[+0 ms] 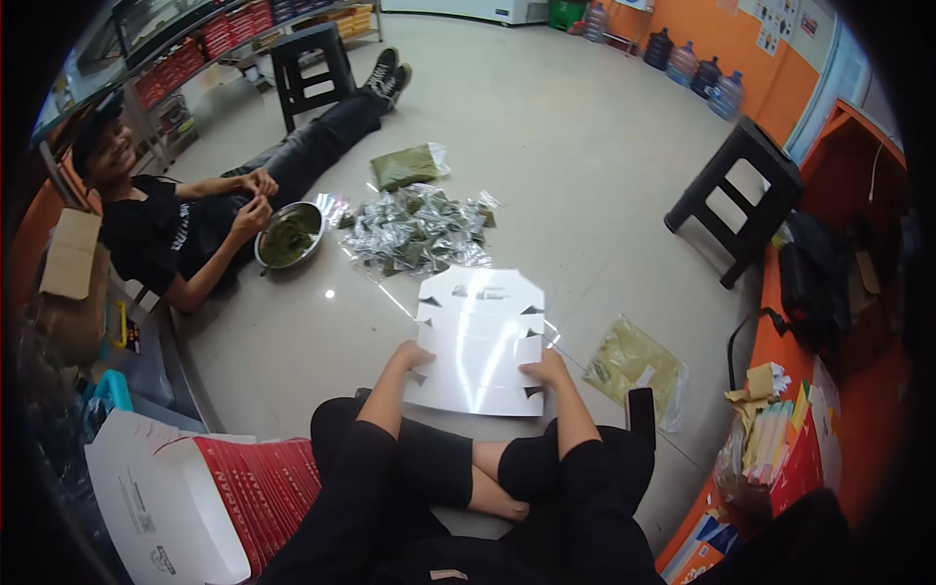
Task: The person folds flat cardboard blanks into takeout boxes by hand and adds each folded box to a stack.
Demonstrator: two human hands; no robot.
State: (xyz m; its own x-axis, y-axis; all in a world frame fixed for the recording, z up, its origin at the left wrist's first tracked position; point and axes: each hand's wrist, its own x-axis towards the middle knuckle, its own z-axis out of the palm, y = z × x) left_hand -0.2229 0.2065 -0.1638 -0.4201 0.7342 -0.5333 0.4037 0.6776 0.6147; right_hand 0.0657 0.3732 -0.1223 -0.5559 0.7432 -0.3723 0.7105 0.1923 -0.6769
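A flat white cardboard box blank (478, 341) with notched side edges is held up in front of my crossed legs. My left hand (413, 357) grips its left edge, thumb on top. On the opposite edge my right hand (546, 369) pinches it the same way; the fingers beneath are hidden. Just beyond the blank lies a pile of small clear bags (419, 229) with green contents, and behind them a bigger green-filled bag (402, 167). A flat clear bag (634, 363) with yellow-green contents rests on the floor by my right knee.
Red and white box blanks (258, 492) are stacked at my left. Another person (146, 219) sits at left, hands together beside a metal bowl (323, 230) of green stuff. Black stools (733, 200) stand around; an orange cabinet (775, 327) and a filled carton (804, 458) line the right.
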